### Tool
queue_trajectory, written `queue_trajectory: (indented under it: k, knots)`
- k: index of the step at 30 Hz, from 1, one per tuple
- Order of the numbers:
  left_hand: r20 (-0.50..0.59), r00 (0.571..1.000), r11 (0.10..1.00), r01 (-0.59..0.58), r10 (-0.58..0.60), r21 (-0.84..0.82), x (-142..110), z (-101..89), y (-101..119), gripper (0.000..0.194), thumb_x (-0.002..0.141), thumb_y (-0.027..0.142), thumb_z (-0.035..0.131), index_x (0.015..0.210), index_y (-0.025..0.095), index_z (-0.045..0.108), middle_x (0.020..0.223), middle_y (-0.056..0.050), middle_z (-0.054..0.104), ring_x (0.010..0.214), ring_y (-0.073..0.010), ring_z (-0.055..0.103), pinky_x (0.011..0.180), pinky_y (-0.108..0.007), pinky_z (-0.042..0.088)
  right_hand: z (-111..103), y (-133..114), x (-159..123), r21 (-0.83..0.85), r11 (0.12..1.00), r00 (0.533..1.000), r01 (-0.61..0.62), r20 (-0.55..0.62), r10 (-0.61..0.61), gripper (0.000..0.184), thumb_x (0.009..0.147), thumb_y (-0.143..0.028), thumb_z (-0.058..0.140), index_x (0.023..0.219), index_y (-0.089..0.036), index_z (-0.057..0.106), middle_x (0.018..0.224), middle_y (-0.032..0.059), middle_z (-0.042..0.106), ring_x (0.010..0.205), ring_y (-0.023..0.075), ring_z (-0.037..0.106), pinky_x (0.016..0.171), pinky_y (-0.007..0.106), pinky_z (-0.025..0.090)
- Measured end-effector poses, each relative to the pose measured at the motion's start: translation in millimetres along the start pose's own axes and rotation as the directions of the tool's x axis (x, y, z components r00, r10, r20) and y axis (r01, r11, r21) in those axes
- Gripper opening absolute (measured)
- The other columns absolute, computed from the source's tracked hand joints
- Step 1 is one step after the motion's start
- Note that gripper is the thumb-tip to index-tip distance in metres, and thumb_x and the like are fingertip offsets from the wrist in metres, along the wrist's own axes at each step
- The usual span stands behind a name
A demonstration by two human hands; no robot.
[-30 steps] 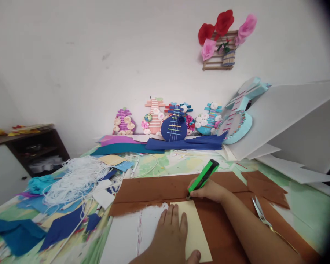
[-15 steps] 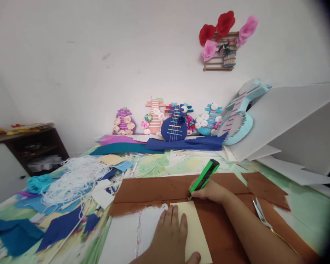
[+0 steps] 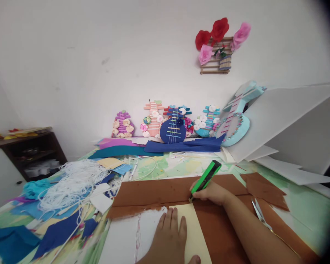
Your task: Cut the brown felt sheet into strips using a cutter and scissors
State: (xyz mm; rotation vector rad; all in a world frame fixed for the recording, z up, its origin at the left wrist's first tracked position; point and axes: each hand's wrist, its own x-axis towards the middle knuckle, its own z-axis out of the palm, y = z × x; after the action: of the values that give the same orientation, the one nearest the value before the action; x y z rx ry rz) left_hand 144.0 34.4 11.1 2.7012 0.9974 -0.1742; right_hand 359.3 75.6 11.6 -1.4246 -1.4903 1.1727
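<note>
My right hand [image 3: 209,192] is closed around a green and black utility knife [image 3: 206,179], which leans up to the right. The knife's lower end is at the top edge of a pale yellow card [image 3: 196,227], over a brown sheet [image 3: 154,190]; the blade tip is too small to make out. My left hand [image 3: 167,234] lies flat with fingers stretched out, across the yellow card and a white board [image 3: 121,234]. Torn white patches and a reddish line mark the board. Part of the brown sheet [image 3: 220,234] extends beneath my right forearm.
Scissors [image 3: 261,216] lie open right of my forearm, near a brown offcut [image 3: 266,189]. To the left are tangled white cord [image 3: 71,187] and blue scraps [image 3: 57,234]. Several paper lutes [image 3: 173,128] stand against the wall, with large white boards [image 3: 286,121] at the right.
The camera view has tilted slightly, so the wall and the lutes sit a little lower and further left. Both hands and the knife stay in nearly the same place on the sheets.
</note>
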Motion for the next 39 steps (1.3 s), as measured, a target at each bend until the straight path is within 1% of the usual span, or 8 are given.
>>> queue_trajectory:
  k: [6, 12, 15, 19, 23, 29, 33, 39]
  knots:
    - [-0.032, 0.999, 1.0, -0.014, 0.013, -0.015, -1, 4.2, -2, 0.076, 0.074, 0.056, 0.04, 0.129, 0.006, 0.025, 0.133, -0.02, 0.012, 0.119, -0.0401, 0.006, 0.094, -0.053, 0.013, -2, 1, 1, -0.045, 0.999, 0.998, -0.01, 0.06, 0.013, 0.019, 0.055, -0.017, 0.061, 0.074, -0.015, 0.061, 0.056, -0.0034, 0.054, 0.045, 0.0066, 0.04, 0.04, 0.018, 0.031]
    - [-0.073, 0.995, 0.998, -0.059, 0.061, 0.031, 6, 15.2, -12, 0.071, 0.075, 0.054, 0.04, 0.129, 0.009, 0.028, 0.132, -0.019, 0.019, 0.119, -0.0393, 0.014, 0.093, -0.053, 0.018, -3, 8, 0, 0.075, 0.997, 1.0, 0.013, -0.004, -0.013, 0.017, 0.055, -0.016, 0.06, 0.072, -0.014, 0.059, 0.051, -0.0049, 0.049, 0.042, 0.005, 0.036, 0.038, 0.017, 0.026]
    - [-0.079, 0.994, 0.996, -0.069, 0.074, 0.064, 8, 18.5, -15, 0.071, 0.075, 0.054, 0.04, 0.129, 0.009, 0.028, 0.132, -0.019, 0.022, 0.118, -0.0394, 0.016, 0.092, -0.052, 0.02, -4, 7, 0, 0.045, 0.999, 1.0, 0.014, -0.01, -0.013, 0.015, 0.056, -0.017, 0.059, 0.071, -0.014, 0.057, 0.051, -0.0049, 0.049, 0.041, 0.0048, 0.036, 0.038, 0.017, 0.027]
    - [-0.077, 0.996, 0.997, -0.047, 0.051, 0.057, 7, 14.8, -12, 0.071, 0.074, 0.053, 0.04, 0.129, 0.01, 0.028, 0.132, -0.019, 0.021, 0.119, -0.0391, 0.015, 0.092, -0.052, 0.019, -2, 2, 0, -0.071, 0.996, 0.997, 0.054, 0.057, -0.05, 0.006, 0.059, -0.018, 0.057, 0.063, -0.014, 0.054, 0.043, -0.0063, 0.045, 0.038, 0.0052, 0.036, 0.036, 0.017, 0.026]
    - [-0.023, 1.0, 1.0, -0.006, 0.006, 0.014, 3, 5.4, -4, 0.073, 0.073, 0.052, 0.04, 0.128, 0.006, 0.028, 0.132, -0.021, 0.016, 0.119, -0.0388, 0.01, 0.094, -0.052, 0.013, 1, -2, 0, -0.092, 0.994, 0.997, 0.06, 0.051, -0.055, 0.005, 0.059, -0.018, 0.056, 0.059, -0.015, 0.052, 0.039, -0.0065, 0.043, 0.037, 0.0057, 0.036, 0.036, 0.017, 0.027]
    - [-0.056, 0.998, 1.0, 0.023, -0.024, -0.018, -5, -2.7, 4, 0.074, 0.072, 0.056, 0.037, 0.128, 0.008, 0.029, 0.135, -0.014, 0.014, 0.121, -0.0361, 0.007, 0.096, -0.048, 0.008, 8, -16, 0, -0.132, 0.989, 0.987, 0.068, -0.136, -0.086, 0.019, 0.062, -0.018, 0.049, 0.081, -0.018, 0.05, 0.055, -0.0052, 0.05, 0.042, 0.0072, 0.042, 0.04, 0.018, 0.032]
    - [-0.095, 0.995, 1.0, 0.015, -0.016, -0.009, -11, -9.9, 9, 0.072, 0.072, 0.055, 0.035, 0.128, 0.009, 0.03, 0.136, -0.01, 0.017, 0.121, -0.0353, 0.011, 0.097, -0.046, 0.011, 11, -37, -3, -0.265, 0.963, 0.948, 0.051, -0.29, -0.13, 0.008, 0.063, -0.024, 0.051, 0.067, -0.018, 0.048, 0.056, -0.0028, 0.052, 0.053, 0.0108, 0.047, 0.048, 0.02, 0.033]
    - [-0.116, 0.992, 0.991, -0.039, 0.054, 0.13, -17, -22.6, 13, 0.074, 0.07, 0.054, 0.038, 0.123, 0.003, 0.037, 0.131, -0.018, 0.028, 0.115, -0.0383, 0.025, 0.093, -0.049, 0.018, 27, -45, -8, -0.394, 0.918, 0.903, -0.047, -0.409, -0.129, 0.024, 0.058, -0.037, 0.061, 0.057, -0.018, 0.047, 0.051, -0.0024, 0.049, 0.049, 0.0108, 0.042, 0.046, 0.022, 0.028]
